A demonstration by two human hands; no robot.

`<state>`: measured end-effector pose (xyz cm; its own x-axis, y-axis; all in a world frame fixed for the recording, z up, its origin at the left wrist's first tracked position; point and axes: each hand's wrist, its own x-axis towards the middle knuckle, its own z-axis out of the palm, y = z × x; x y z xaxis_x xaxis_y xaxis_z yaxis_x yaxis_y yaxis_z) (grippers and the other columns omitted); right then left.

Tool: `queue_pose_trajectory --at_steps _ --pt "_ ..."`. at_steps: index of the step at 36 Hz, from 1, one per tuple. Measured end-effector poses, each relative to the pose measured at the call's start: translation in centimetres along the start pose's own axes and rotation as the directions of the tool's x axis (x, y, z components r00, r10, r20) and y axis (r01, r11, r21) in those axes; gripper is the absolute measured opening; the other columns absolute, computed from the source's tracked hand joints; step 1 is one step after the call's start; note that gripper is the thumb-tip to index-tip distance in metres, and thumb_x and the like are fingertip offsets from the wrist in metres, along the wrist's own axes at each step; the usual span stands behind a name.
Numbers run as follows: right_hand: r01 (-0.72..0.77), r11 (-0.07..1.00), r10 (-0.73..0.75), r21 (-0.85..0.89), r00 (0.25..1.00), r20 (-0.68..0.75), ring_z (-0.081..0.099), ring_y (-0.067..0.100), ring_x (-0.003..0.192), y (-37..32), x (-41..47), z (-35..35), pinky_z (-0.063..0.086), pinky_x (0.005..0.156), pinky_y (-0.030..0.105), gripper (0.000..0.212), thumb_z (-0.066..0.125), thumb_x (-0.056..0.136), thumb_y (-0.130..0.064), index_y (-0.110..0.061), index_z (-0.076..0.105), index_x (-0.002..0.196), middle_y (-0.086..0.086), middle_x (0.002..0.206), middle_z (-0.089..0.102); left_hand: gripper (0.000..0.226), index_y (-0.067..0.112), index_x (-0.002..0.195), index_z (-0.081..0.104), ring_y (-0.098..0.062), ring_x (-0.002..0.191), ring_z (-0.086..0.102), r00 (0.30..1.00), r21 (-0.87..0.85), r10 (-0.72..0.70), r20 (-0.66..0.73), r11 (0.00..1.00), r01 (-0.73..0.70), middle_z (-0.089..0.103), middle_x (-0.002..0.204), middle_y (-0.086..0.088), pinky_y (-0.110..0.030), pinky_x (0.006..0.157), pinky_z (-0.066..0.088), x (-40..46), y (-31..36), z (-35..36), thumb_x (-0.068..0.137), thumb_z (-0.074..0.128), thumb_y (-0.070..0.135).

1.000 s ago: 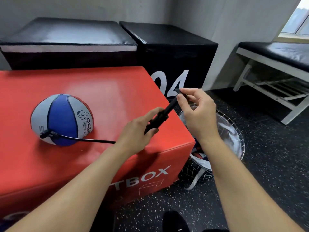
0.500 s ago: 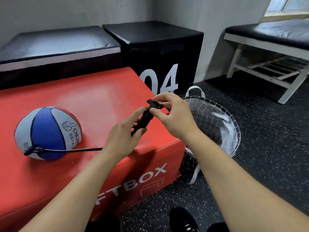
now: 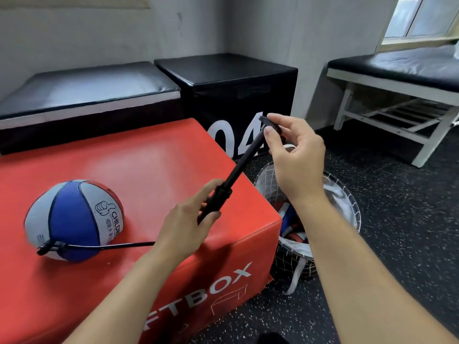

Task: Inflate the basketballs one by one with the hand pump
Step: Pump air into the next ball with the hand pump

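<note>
Blue-and-white basketball (image 3: pixel 74 220) resting near the left edge of the red box (image 3: pixel 149 157), joined by a black hose (image 3: pixel 119 245). Left hand (image 3: pixel 185 225) curled round the hand pump (image 3: pixel 218 197) barrel above the box's right front corner. Right hand (image 3: pixel 295 155) pinching the pump handle (image 3: pixel 269 124), rod drawn out.
</note>
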<state>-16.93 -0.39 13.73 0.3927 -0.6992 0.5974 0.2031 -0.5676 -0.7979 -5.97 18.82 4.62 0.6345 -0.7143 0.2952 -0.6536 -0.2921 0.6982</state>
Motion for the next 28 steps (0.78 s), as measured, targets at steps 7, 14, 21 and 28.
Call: queue_pose_trajectory --at_steps 7,14,21,28 --pt "0.057 0.994 -0.043 -0.094 0.989 0.144 0.063 0.000 0.112 -0.1 -2.0 1.8 0.056 0.095 0.034 0.020 0.070 0.100 -0.027 -0.025 0.076 0.119 -0.017 0.113 0.069 0.085 0.081 0.132 0.033 -0.008 0.104 0.071 1.000 -0.043 -0.004 -0.007 0.999 0.003 0.067 0.112 0.024 -0.043 0.092 0.060 -0.1 0.2 -0.5 0.097 0.073 0.016" --pt "0.064 0.989 -0.025 -0.130 0.959 0.282 0.063 -0.002 0.109 0.8 -4.0 3.0 0.048 0.076 0.012 0.020 0.072 0.099 -0.024 -0.027 0.076 0.119 -0.018 0.111 0.067 0.079 0.069 0.140 0.039 -0.008 0.098 0.073 1.000 -0.069 -0.023 -0.008 0.997 0.022 0.070 0.112 0.022 -0.043 0.089 0.061 0.3 -0.3 -0.4 0.096 0.073 0.013" --pt "-0.001 0.990 0.058 -0.143 0.918 0.393 0.061 -0.006 0.111 1.9 -5.2 4.3 0.050 0.088 0.018 0.023 0.076 0.095 -0.023 -0.030 0.076 0.117 -0.021 0.111 0.067 0.080 0.067 0.145 0.037 -0.011 0.103 0.072 0.998 -0.085 -0.054 -0.028 0.995 0.052 0.072 0.117 0.018 -0.044 0.092 0.060 0.6 -0.6 -0.2 0.096 0.074 0.016" --pt "-0.149 0.987 0.162 -0.064 0.906 0.390 0.065 -0.009 0.107 2.8 -3.8 3.1 0.044 0.081 0.005 0.024 0.079 0.091 -0.015 -0.032 0.075 0.108 -0.018 0.111 0.072 0.080 0.070 0.145 0.039 -0.003 0.108 0.070 0.998 -0.089 -0.060 -0.003 0.994 0.059 0.070 0.119 0.027 -0.043 0.094 0.059 0.9 -0.7 0.2 0.096 0.074 0.018"
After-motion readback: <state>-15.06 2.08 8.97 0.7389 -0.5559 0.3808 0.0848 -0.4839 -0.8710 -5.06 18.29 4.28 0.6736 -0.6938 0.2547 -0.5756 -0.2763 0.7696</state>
